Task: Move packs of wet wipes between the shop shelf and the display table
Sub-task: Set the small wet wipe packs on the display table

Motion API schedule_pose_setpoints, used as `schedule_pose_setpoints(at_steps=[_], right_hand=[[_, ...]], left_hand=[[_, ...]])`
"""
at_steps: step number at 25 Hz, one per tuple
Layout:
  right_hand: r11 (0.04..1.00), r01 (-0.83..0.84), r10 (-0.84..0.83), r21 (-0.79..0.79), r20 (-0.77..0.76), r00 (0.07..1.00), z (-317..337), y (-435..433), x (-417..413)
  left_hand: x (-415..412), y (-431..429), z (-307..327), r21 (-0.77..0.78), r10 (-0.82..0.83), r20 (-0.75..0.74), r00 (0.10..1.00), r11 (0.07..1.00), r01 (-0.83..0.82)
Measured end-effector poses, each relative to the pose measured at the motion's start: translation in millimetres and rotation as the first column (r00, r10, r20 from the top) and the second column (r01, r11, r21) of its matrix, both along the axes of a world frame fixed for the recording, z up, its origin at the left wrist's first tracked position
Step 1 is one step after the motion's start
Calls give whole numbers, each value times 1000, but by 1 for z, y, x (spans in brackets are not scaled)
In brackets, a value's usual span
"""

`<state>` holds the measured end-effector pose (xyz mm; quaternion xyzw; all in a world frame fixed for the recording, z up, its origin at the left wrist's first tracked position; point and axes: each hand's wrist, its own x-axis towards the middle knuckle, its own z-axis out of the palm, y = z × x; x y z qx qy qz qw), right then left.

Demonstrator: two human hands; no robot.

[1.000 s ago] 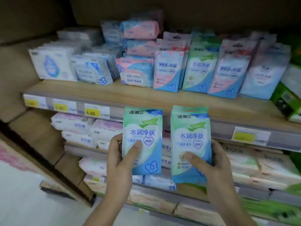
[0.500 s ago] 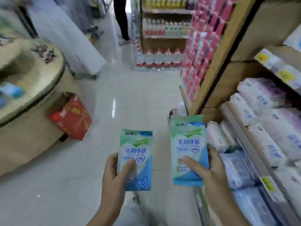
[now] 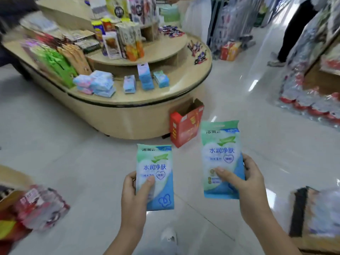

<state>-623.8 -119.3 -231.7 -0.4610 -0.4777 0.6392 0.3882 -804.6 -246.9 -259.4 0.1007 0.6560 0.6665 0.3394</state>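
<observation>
My left hand (image 3: 135, 197) grips a green-and-blue pack of wet wipes (image 3: 156, 168) by its lower left, thumb across the front. My right hand (image 3: 252, 188) holds a second, identical pack of wet wipes (image 3: 220, 150) a little higher, thumb on its face. Both packs are upright over the floor. Ahead stands the rounded beige display table (image 3: 139, 115). On its lower tier lie several blue and pink wipe packs (image 3: 97, 84), with a few more standing packs (image 3: 145, 78) to their right. The shop shelf is out of view.
A red open carton (image 3: 184, 126) stands on the floor by the table's right side. Wrapped bottle packs (image 3: 309, 102) sit at the right, more goods (image 3: 38, 205) at the lower left. A person's legs (image 3: 292, 34) are in the far right aisle. Snacks fill the table's upper tiers.
The view has swung from the shelf round to the display table, which now lies straight ahead. Both hands still hold their packs, carried along with the turn.
</observation>
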Motion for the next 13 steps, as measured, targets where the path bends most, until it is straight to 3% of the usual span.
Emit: schedule_pose_setpoints(at_steps=[6,13], right_hand=[[993,-86,89,-78,33,995,-17,63,-84],[978,-101,115,-185,68,991,-60,188,-157]], left_hand=[[-93,87,15,37,45,-54,998,998,-43],[-175,239,3,46,98,11,995,994,-98]])
